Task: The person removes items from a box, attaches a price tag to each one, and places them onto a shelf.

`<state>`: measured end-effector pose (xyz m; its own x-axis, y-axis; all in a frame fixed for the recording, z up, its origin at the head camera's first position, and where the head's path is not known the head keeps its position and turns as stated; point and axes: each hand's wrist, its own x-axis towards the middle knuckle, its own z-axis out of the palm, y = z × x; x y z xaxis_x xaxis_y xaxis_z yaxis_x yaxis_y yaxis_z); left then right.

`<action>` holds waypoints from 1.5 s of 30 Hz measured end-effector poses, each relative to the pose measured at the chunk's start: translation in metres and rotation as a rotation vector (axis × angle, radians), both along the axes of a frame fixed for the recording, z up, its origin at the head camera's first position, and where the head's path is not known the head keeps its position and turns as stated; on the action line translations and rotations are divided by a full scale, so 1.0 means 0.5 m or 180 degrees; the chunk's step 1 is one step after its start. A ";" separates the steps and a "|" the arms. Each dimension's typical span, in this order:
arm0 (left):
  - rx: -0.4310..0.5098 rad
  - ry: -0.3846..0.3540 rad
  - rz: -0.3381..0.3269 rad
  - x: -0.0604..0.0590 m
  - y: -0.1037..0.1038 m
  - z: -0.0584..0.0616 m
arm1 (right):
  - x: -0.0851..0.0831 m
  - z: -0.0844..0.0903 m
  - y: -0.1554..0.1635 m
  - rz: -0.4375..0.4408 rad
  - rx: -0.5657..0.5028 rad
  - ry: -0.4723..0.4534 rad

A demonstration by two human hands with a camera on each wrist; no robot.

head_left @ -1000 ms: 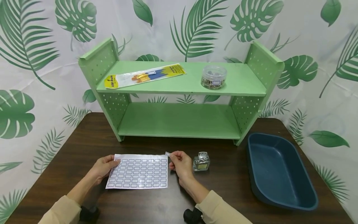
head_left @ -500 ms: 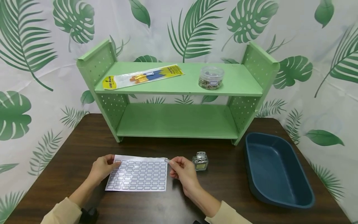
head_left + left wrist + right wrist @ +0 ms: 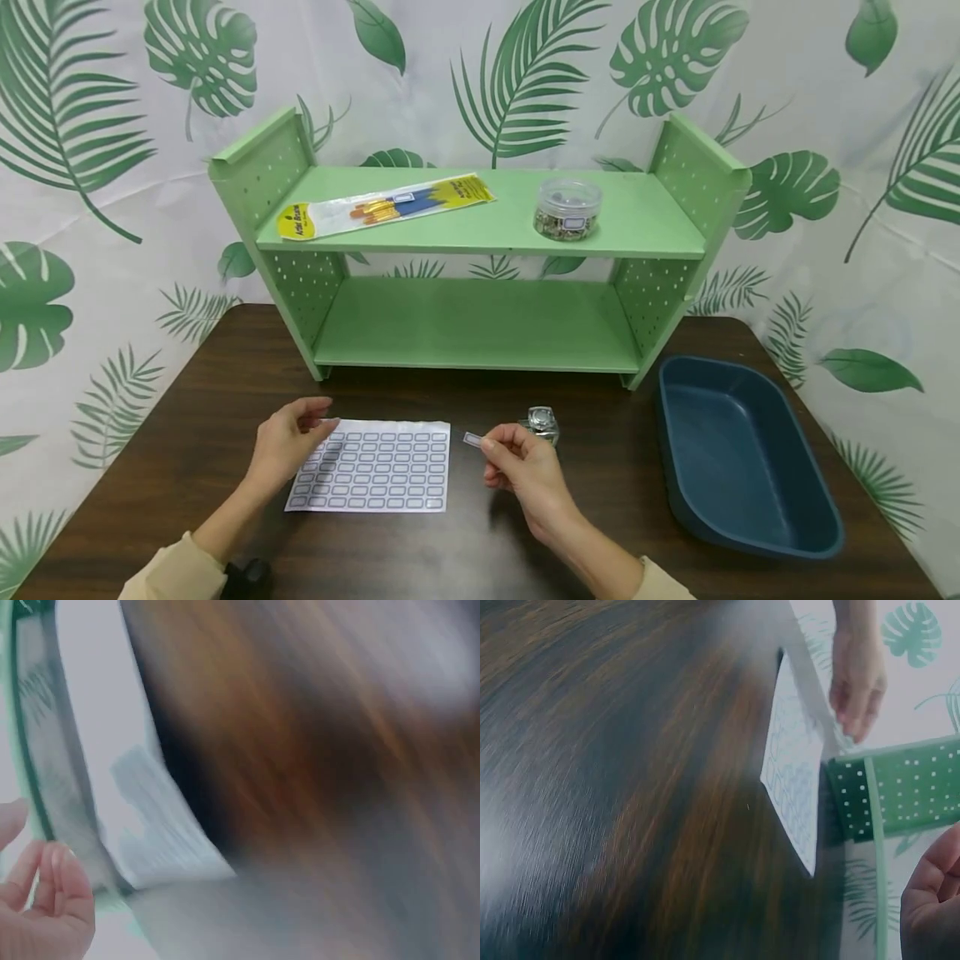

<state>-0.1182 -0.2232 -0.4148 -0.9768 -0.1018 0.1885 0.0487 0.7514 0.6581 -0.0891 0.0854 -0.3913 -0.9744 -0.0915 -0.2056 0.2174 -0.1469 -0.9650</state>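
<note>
Label point(image 3: 472, 439), a single small one, is being pinched between thumb and forefinger of the right hand point(image 3: 525, 475), which is holding it raised just above the table point(image 3: 187, 433), between the sheet and the bottle. It is being held by one end with its length free, probably so the sticky side is touching nothing.

Left hand point(image 3: 285, 442) is hovering at the near-left corner of the sheet point(image 3: 371, 467), fingers loosely curled and gripping nothing; whether the fingertips are touching the paper cannot be told. The sheet is lying flat, its rows of blue-edged labels facing up.

Just beyond the right hand a small glass bottle point(image 3: 542, 421) is standing upright, partly hidden by the fingers. Well to the right a blue tub point(image 3: 750, 458) is sitting on the table.

Farther back a green shelf point(image 3: 480, 242) is standing against the leaf-print backdrop point(image 3: 75, 125). Its upper board is carrying a packet of brushes point(image 3: 382, 207) lying flat at left and a clear jar point(image 3: 567, 208) at right, both apparently already bearing labels.

Both wrist views are blurring badly.
</note>
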 end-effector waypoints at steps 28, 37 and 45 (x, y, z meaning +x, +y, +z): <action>0.2017 -0.0356 -0.1502 0.041 0.357 0.033 | 0.022 0.001 0.106 -0.0031 0.0460 -0.0031; 0.2055 -0.0417 -0.1461 0.044 0.388 0.006 | 0.021 -0.021 0.128 0.0003 0.0548 -0.0058; 0.1911 -0.0236 -0.1296 0.038 0.409 -0.013 | 0.014 -0.036 0.133 -0.0301 0.1041 0.0299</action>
